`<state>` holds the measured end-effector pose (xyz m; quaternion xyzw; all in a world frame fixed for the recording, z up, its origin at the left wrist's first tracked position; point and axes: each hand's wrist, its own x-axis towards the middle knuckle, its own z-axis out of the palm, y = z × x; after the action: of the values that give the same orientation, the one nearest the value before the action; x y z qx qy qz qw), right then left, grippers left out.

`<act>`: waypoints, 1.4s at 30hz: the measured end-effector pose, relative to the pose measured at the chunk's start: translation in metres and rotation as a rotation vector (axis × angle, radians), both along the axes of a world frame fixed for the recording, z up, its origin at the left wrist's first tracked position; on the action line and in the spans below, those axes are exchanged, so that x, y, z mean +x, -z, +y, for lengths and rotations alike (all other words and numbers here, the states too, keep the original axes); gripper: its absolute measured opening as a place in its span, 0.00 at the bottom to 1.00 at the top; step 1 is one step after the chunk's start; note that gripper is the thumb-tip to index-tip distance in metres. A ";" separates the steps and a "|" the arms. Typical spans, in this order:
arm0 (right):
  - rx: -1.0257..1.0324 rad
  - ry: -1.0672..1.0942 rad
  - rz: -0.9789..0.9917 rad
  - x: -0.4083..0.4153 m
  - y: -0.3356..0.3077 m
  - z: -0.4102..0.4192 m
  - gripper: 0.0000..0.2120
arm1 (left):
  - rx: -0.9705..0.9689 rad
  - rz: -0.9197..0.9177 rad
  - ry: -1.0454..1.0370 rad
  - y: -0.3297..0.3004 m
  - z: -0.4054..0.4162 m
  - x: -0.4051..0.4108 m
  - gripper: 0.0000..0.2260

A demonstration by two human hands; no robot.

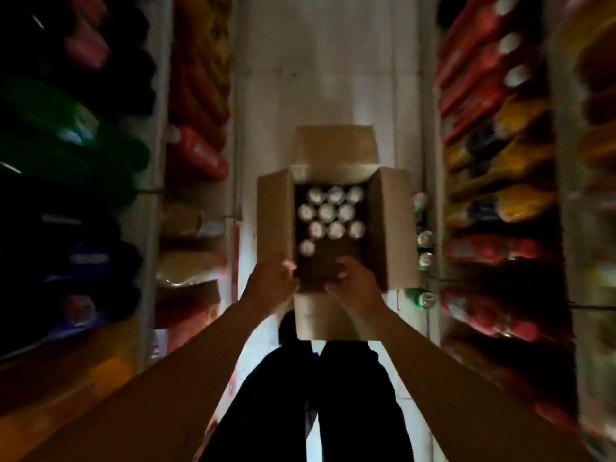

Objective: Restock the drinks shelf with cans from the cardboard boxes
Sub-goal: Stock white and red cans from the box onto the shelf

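Nearest me, my left hand (271, 278) pinches the near-left corner of the cardboard box (335, 225) on the floor, fingers curled over its rim. My right hand (350, 278) reaches over the near edge, fingers loosely curled; I cannot tell whether it holds anything. Ten cans (328, 213) fill the far end, the near end emptied. Farther right, green cans (425, 240) already sit at the shelf edge, so I judge restocking partway done.

Both arms outstretched — left grip (271, 278), right grip (353, 281) curled.

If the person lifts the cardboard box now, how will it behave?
The cardboard box is probably fairly heavy: about ten cans remain. It may tilt toward its far end, since the near part is empty. The open flaps look floppy.
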<state>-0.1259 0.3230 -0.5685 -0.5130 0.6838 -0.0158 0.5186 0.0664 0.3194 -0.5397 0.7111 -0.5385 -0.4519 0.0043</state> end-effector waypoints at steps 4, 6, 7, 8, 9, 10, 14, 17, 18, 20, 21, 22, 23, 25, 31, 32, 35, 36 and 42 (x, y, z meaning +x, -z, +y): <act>-0.054 -0.116 0.011 0.033 0.122 -0.028 0.38 | -0.056 0.006 -0.081 0.083 -0.019 0.009 0.10; -0.071 -0.220 0.065 0.053 0.176 -0.044 0.39 | -0.123 0.013 -0.080 0.121 -0.026 0.015 0.09; -0.076 -0.249 0.080 0.062 0.200 -0.050 0.36 | -0.146 0.019 -0.094 0.138 -0.028 0.019 0.08; -0.072 -0.262 0.071 0.071 0.226 -0.054 0.32 | -0.167 0.020 -0.111 0.154 -0.028 0.023 0.06; -0.062 -0.268 0.048 0.079 0.246 -0.058 0.27 | -0.191 0.029 -0.133 0.165 -0.029 0.026 0.04; -0.064 -0.268 0.028 0.086 0.260 -0.060 0.23 | -0.194 0.044 -0.168 0.173 -0.028 0.029 0.04; -0.058 -0.289 0.132 0.089 0.308 -0.066 0.19 | -0.174 0.165 -0.278 0.193 -0.017 0.033 0.11; -0.063 -0.308 0.173 0.082 0.310 -0.067 0.16 | -0.144 0.185 -0.296 0.196 -0.011 0.034 0.14; -0.059 -0.290 0.158 0.080 0.301 -0.068 0.15 | -0.129 0.191 -0.303 0.194 -0.009 0.034 0.15; -0.051 -0.232 0.091 0.067 0.267 -0.070 0.16 | -0.117 0.214 -0.299 0.181 -0.009 0.031 0.18; -0.043 -0.201 0.050 0.057 0.245 -0.069 0.17 | -0.114 0.225 -0.296 0.171 -0.011 0.027 0.21; -0.048 -0.146 0.004 0.047 0.218 -0.070 0.17 | -0.107 0.220 -0.267 0.159 -0.014 0.023 0.26; -0.035 -0.054 -0.049 0.035 0.182 -0.072 0.17 | -0.091 0.216 -0.219 0.141 -0.020 0.016 0.33; 0.019 0.182 -0.185 0.015 0.104 -0.079 0.17 | -0.068 0.242 -0.089 0.103 -0.035 0.003 0.47; -0.016 0.465 -0.408 -0.042 -0.154 -0.101 0.06 | -0.159 0.449 0.203 -0.066 -0.100 -0.048 0.44; -0.079 0.502 -0.369 -0.058 -0.222 -0.100 0.06 | -0.203 0.471 0.251 -0.128 -0.113 -0.064 0.40; -0.231 0.496 -0.286 -0.074 -0.332 -0.088 0.06 | -0.226 0.557 0.340 -0.235 -0.129 -0.094 0.29; -0.293 0.525 -0.257 -0.084 -0.369 -0.079 0.09 | -0.233 0.579 0.364 -0.271 -0.128 -0.108 0.27; -0.683 0.744 -0.105 -0.116 -0.527 0.007 0.32 | -0.238 0.831 0.544 -0.437 -0.104 -0.192 0.29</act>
<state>-0.2414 0.3297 -0.0413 -0.3736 0.7491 -0.4477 0.3142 -0.1253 0.2158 -0.1024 0.3000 -0.7046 -0.6170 0.1813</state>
